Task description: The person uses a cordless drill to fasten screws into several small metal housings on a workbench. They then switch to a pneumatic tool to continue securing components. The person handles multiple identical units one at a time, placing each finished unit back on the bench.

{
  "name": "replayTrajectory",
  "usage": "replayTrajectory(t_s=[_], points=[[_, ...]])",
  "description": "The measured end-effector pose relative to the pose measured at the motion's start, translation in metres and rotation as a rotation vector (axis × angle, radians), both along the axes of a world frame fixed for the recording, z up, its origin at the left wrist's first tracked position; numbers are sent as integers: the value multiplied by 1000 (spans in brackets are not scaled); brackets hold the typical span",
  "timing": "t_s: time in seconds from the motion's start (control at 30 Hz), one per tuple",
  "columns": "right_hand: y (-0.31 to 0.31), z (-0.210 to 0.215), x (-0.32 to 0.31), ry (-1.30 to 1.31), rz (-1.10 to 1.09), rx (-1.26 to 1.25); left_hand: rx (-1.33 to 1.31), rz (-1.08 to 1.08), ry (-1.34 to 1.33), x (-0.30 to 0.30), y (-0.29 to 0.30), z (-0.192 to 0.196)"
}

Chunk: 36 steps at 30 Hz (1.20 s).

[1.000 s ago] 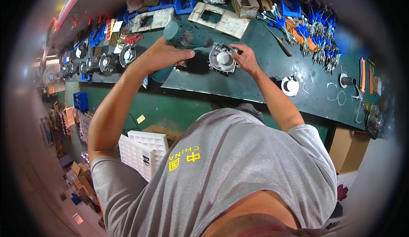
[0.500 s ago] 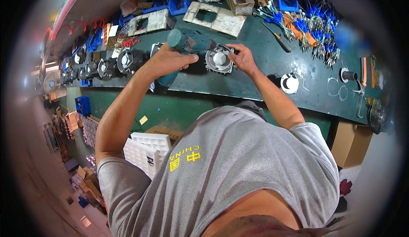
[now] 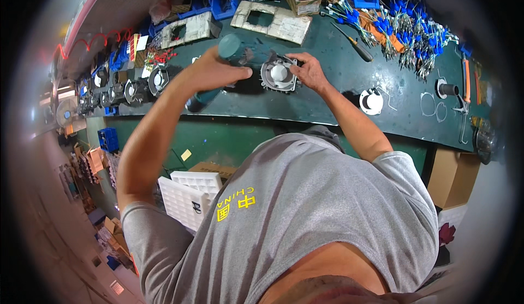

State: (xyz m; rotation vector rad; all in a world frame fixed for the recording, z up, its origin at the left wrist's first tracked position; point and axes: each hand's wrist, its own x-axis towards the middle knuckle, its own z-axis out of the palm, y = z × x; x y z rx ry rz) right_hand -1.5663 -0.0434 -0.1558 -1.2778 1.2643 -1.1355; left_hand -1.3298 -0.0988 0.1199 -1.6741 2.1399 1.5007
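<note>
My left hand (image 3: 215, 73) is wrapped round a teal power drill (image 3: 243, 51), which lies on its side in the air and is smeared by motion. The drill's front end points right, at the upper edge of a small metal blower housing (image 3: 271, 80) with a round white centre. Whether the bit touches it, I cannot tell. With its fingers curled over the housing's upper right edge, my right hand (image 3: 310, 73) steadies it on the green bench. Right of that hand lies a white round flange with a bent wire (image 3: 371, 102).
Several dark blower units (image 3: 131, 90) line the bench's left side. Two taped boards with cut-outs (image 3: 284, 24) lie behind. A screwdriver (image 3: 360, 50) and blue-capped wired parts (image 3: 409, 31) are at the far right. White foam trays (image 3: 183, 200) stand below the bench's front edge.
The drill and my left hand have shifted slightly and now look blurred. My right hand stays on the blower housing. The whole view has tilted a little.
</note>
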Motion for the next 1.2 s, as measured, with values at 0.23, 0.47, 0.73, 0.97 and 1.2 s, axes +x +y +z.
replayTrajectory(t_s=[0.23, 0.47, 0.73, 0.97, 1.2], points=[[-2, -7, -1, -56, 23, 56, -148, -448, -266, -45, -55, 24], [-2, -8, -8, 88, 81, -11, -101, -437, -276, -49, -52, 18], [-5, -11, -7, 51, 66, -53, -89, -310, -346, -53, -38, 21], [-4, -13, 3, 10, 1, -35, -248, -399, -296, -39, -26, 18], [3, -20, 12, -93, -122, -121, 30, 13, -108, -16, -4, 16]])
